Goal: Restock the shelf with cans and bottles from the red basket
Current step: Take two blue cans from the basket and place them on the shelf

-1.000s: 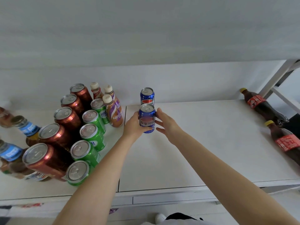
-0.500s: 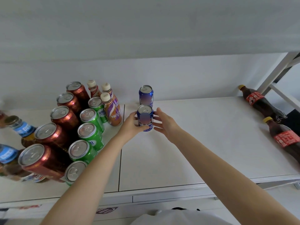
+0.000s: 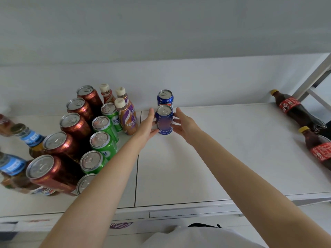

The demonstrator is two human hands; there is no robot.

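A blue can (image 3: 164,122) stands upright on the white shelf (image 3: 223,158), directly in front of a second blue can (image 3: 165,97) near the back wall. My left hand (image 3: 147,127) presses its left side, thumb low near the base. My right hand (image 3: 186,126) flanks its right side, fingers straight and thumb touching the can. The can is held between both hands. The red basket is out of view.
Left of the blue cans stand a row of red cans (image 3: 75,125), a row of green cans (image 3: 103,127) and small coffee bottles (image 3: 127,119). Blue-labelled glass bottles (image 3: 30,138) crowd the far left. Two cola bottles (image 3: 293,108) are at the right, by a white upright post (image 3: 315,76).
The blue can has shifted slightly back, closer to the rear blue can. Both hands have stayed on either side of it with the fingers straighter.
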